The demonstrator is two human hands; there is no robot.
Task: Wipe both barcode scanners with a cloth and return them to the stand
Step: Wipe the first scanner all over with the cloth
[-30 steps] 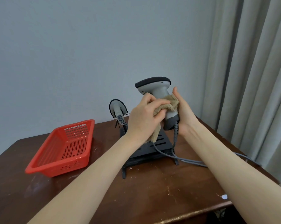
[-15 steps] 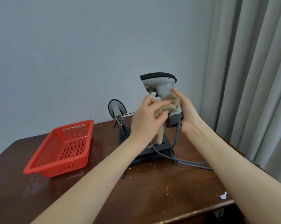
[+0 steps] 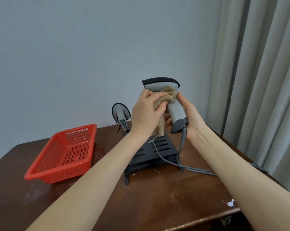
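A scratched brown table (image 3: 157, 202) stands against a grey wall (image 3: 91, 55), beside a pale curtain (image 3: 261, 80). It carries one red basket (image 3: 62, 175) and one black stand (image 3: 157, 150). There are two scanners. The far scanner (image 3: 120, 112) sits at the stand's back. The near scanner (image 3: 176, 110) is raised above the stand, my right hand (image 3: 191, 114) curled round its handle. My left hand (image 3: 144, 114) pinches the one cloth (image 3: 160, 127) against it.

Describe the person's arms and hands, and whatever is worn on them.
The left forearm and right forearm are bare to the frame's edge; no sleeves show. The left hand and right hand wear no gloves, and no ring, watch, bracelet or marking is visible.
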